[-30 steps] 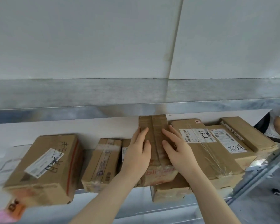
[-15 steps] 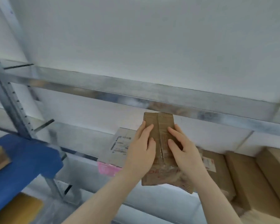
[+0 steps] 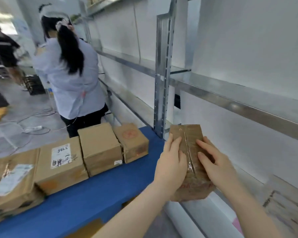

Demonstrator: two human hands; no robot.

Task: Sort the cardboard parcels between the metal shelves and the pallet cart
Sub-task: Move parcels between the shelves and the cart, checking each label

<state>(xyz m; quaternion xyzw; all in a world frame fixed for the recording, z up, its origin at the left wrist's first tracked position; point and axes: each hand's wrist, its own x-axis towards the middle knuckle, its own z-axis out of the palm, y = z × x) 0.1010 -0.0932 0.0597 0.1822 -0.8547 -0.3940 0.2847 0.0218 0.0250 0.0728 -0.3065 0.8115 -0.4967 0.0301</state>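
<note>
I hold a small taped cardboard parcel (image 3: 190,148) in the air between both hands. My left hand (image 3: 170,166) grips its left side and my right hand (image 3: 217,166) grips its right side, fingers lying over the top face. The parcel hangs just right of the blue pallet cart (image 3: 96,191) and in front of the metal shelves (image 3: 230,98). Several cardboard parcels stand in a row on the cart, among them a labelled one (image 3: 60,162), a plain one (image 3: 100,148) and a small one with a red stamp (image 3: 132,142).
A person in a light shirt (image 3: 70,74) stands with their back to me just beyond the cart. The shelf upright (image 3: 163,74) rises beside the cart's far corner. Cables (image 3: 34,127) lie on the floor at left. A flat labelled parcel (image 3: 286,206) lies at lower right.
I have lifted the parcel off the shelf, and my view has swung left from the shelf to the blue pallet cart. Both hands keep the same hold.
</note>
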